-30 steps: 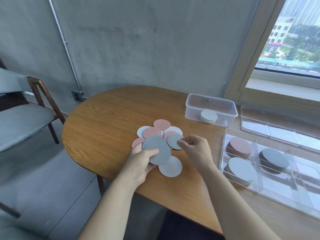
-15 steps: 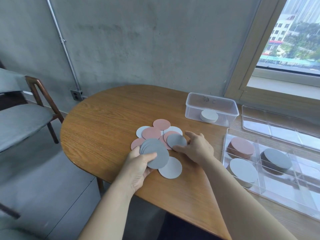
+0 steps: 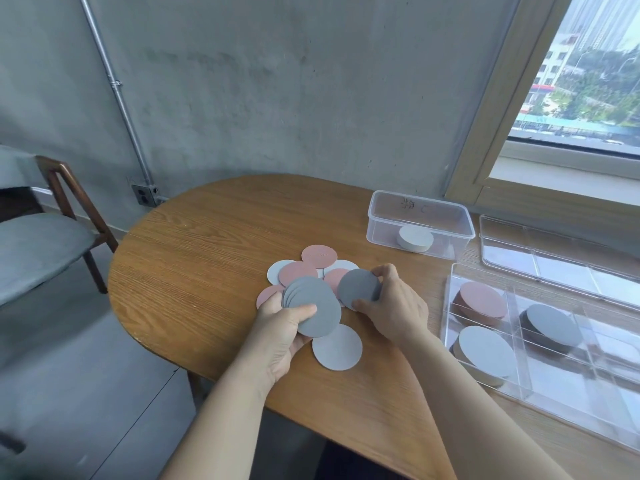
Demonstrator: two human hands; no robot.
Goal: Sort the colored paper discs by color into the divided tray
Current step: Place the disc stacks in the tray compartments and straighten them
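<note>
Gathering the greys, I judge: the left hand (image 3: 280,327) grips a fan of grey discs (image 3: 313,306) at centre frame; the right hand (image 3: 391,306) pinches one more grey disc (image 3: 358,289) just beside it; next, probably add it to the fan, then carry all to the divided tray (image 3: 581,393) at lower right.

Left grip (image 3: 280,336) and right grip (image 3: 394,311) are bare hands on bare forearms (image 3: 460,393), uncovered to the frame's edge.

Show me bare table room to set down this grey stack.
Widest free patch: bare wood of the table between the loose disc pile and the rounded left edge. Also free: far wood behind the pile, left of the clear box. Crowded: between the pile and divided tray, where the right hand holds a grey disc beside the left hand's grey stack.
</note>
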